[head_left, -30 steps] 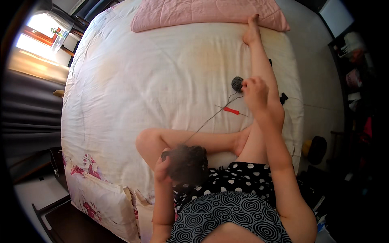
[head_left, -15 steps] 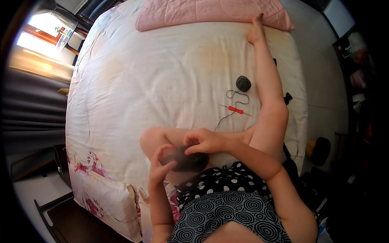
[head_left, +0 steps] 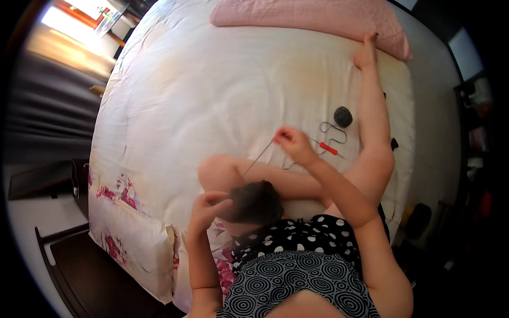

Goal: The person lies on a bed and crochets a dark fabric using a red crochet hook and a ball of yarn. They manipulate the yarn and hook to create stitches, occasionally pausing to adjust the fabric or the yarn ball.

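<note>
My right hand [head_left: 294, 145] is raised above my bent leg, its fingertips pinched on a dark strand of yarn [head_left: 259, 158]. The strand runs taut, slanting down and left toward a dark grey, rounded yarn piece [head_left: 259, 202] in my lap. Thumb and fingers of my left hand [head_left: 209, 209] close on the left edge of that piece, which is blurred there. Beyond my right hand lies a crochet hook [head_left: 328, 148] with a red handle and thin metal ends. A dark grey ball of yarn [head_left: 343, 116] sits farther off, loose yarn curling from it past the hook.
I sit on a bed with a pale sheet [head_left: 212, 95]. My bent leg [head_left: 265, 177] crosses in front, and the other stretches along the right side. A folded pink quilt [head_left: 313, 21] lies at the far end. A floral pillow [head_left: 132, 254] is at the near left.
My right hand has moved from the dark yarn piece up and to the right, drawing a strand taut. My left hand has closed at the piece's edge. The whole view has turned slightly.
</note>
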`<state>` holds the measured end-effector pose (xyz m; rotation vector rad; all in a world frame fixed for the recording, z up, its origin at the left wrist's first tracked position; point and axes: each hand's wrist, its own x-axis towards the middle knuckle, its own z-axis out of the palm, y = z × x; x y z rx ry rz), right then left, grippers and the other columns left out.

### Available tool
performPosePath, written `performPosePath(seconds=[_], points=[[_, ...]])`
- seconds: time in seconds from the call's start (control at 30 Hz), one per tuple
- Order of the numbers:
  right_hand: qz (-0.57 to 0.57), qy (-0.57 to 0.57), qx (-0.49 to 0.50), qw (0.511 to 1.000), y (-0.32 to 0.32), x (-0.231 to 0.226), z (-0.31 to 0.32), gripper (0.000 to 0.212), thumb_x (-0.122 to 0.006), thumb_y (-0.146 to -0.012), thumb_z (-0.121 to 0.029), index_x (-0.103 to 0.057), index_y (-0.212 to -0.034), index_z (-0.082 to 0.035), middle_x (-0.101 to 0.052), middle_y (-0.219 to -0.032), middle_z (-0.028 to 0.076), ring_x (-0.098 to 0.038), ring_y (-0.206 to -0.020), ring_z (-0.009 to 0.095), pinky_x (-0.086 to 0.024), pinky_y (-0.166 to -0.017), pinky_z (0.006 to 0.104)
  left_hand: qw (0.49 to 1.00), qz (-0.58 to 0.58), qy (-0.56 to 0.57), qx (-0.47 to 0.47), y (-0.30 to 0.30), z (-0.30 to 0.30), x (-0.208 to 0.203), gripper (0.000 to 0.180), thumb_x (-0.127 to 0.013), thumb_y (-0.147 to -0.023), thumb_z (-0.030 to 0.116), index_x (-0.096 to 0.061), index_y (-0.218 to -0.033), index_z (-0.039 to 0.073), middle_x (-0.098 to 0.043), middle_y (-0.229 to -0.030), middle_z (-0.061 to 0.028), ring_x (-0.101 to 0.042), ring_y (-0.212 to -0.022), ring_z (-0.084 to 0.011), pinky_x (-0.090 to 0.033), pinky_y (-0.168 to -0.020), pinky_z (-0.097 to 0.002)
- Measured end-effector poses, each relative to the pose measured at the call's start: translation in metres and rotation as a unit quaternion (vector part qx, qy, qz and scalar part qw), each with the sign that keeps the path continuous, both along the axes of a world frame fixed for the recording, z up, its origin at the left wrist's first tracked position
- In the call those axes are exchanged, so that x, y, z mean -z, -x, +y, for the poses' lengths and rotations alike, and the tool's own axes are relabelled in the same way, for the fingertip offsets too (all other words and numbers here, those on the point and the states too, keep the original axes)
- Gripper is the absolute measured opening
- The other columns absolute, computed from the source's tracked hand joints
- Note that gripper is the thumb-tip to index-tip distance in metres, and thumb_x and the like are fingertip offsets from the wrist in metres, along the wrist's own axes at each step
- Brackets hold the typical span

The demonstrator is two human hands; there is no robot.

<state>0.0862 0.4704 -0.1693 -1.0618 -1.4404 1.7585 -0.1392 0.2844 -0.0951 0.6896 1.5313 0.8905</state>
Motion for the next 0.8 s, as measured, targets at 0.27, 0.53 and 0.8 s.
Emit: performPosePath(seconds=[0.27, 0.53, 0.8], points=[[-0.040, -0.056, 0.250, 0.966, -0.067, 0.045, 0.100, 0.012, -0.054, -0.082, -0.015, -0.056, -0.079, -0.003, -0.049, -0.062, -0.001, -0.042, -0.050, 0.004, -0.033, -0.046, 0.0174, 0.998, 0.017, -0.010, -0.067, 0.040, -0.029, 0.008, 0.017, -0.063, -0.075, 0.008, -0.061, -0.088, -0.003, -0.062, -0.076, -0.0043, -0.056, -0.065, -0.0088, -0.045, -0.060, -0.0217], [-0.382, -0.408, 0.349, 0.752, -0.086, 0.069, 0.117, 0.012, -0.052, -0.079, -0.009, -0.053, -0.088, -0.002, -0.055, -0.075, 0.006, -0.052, -0.072, 0.017, -0.043, -0.070, 0.0292, 0.994, 0.034, -0.017, -0.107, 0.060, -0.041, 0.027, 0.014, -0.061, -0.077, 0.009, -0.058, -0.088, 0.000, -0.060, -0.075, -0.0010, -0.055, -0.067, -0.0080, -0.043, -0.060, -0.0211], [-0.026, -0.442, -0.185, 0.877, 0.090, -0.057, -0.045, 0.030, -0.048, -0.074, -0.001, -0.052, -0.103, -0.003, -0.055, -0.105, 0.016, -0.048, -0.103, 0.029, -0.039, -0.085, 0.0372, 0.995, 0.087, 0.050, 0.019, 0.050, -0.015, 0.004, 0.020, -0.066, -0.072, 0.008, -0.058, -0.088, 0.000, -0.060, -0.079, -0.0011, -0.054, -0.073, -0.0075, -0.044, -0.064, -0.0215]])
